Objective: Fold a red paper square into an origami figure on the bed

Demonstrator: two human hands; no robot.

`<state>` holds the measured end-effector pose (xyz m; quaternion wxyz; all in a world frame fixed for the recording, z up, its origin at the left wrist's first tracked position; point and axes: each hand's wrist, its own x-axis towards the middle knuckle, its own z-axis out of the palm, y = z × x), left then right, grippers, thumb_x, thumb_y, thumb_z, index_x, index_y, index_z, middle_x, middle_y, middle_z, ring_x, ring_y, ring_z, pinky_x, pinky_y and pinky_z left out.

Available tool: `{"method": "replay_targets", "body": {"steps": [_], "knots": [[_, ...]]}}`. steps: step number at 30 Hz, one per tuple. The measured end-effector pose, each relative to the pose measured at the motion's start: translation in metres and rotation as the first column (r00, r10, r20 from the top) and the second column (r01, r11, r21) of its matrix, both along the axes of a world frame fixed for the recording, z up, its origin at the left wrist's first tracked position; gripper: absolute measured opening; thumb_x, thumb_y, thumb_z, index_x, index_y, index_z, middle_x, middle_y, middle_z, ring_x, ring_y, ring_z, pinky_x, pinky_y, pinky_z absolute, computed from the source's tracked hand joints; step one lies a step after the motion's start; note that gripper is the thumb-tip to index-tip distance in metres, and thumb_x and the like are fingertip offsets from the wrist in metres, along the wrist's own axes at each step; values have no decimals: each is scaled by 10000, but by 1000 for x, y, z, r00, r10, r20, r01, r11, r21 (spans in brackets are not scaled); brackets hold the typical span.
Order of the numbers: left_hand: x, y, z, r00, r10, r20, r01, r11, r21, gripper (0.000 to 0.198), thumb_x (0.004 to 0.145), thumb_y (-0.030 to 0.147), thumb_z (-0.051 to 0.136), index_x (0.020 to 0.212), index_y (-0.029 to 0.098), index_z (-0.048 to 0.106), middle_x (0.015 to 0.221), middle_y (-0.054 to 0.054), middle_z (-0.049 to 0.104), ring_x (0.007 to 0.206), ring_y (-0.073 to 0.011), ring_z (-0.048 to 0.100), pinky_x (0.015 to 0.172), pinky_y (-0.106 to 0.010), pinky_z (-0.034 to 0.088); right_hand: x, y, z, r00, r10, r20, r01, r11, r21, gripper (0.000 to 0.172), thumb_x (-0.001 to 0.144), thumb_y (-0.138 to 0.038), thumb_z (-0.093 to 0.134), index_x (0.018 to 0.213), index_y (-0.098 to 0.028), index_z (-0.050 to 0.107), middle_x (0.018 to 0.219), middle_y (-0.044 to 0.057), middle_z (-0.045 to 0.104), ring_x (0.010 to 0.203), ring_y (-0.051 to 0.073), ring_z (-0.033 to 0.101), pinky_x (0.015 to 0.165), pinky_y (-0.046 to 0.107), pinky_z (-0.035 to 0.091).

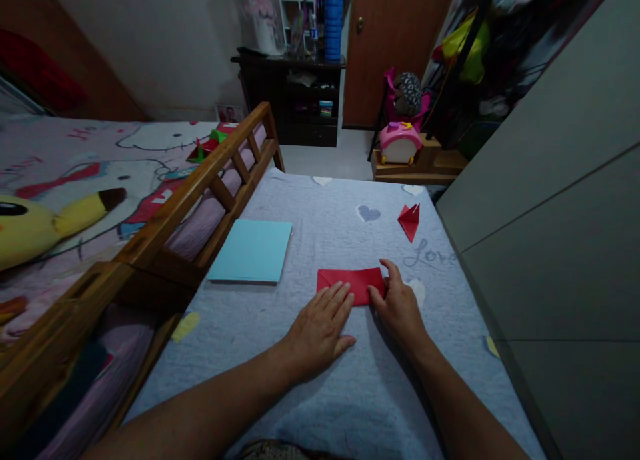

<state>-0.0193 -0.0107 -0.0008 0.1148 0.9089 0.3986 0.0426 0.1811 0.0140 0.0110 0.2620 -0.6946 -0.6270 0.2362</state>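
A red sheet of paper (pixel 357 283), folded into a rectangle, lies on the light blue bedspread (pixel 320 227) in front of me. My left hand (pixel 320 330) rests flat, its fingertips on the paper's left part and its thumb spread to the side. At the right end, my right hand (pixel 397 303) has its thumb on the paper and its index finger curved around the edge, gripping it. Farther off to the right sits a small folded red paper piece (pixel 410 222). A stack of light blue paper (pixel 253 251) lies to the left.
A wooden bed rail (pixel 190 187) runs along the left, with another bed and a yellow plush toy (pixel 55 227) beyond it. Pale cabinet doors (pixel 560 200) border the right side. A dark shelf (pixel 300 100) and a pink toy case (pixel 400 143) stand past the far edge.
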Motion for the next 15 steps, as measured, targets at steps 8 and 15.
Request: {"method": "replay_targets", "body": {"steps": [8,15], "knots": [[-2,0,2,999,32,27,-32,999,-23,779,901,458,583,1526,172,216,1618,-196,250,1500,-333,239,1206,-477,249,0,0,-2,998,-9,60,7,1000,28,576,843,-290,510,1391,-130,438,706,27,652,593,209,600,602,301,422],[-3,1,-1,999,26,33,-25,999,-19,803,908,479,557,1538,168,169,1624,-202,228,1505,-328,226,1206,-482,236,1,0,0,1000,-3,21,3,1000,19,553,842,-277,500,1375,-136,454,715,31,666,601,209,610,596,294,425]]}}
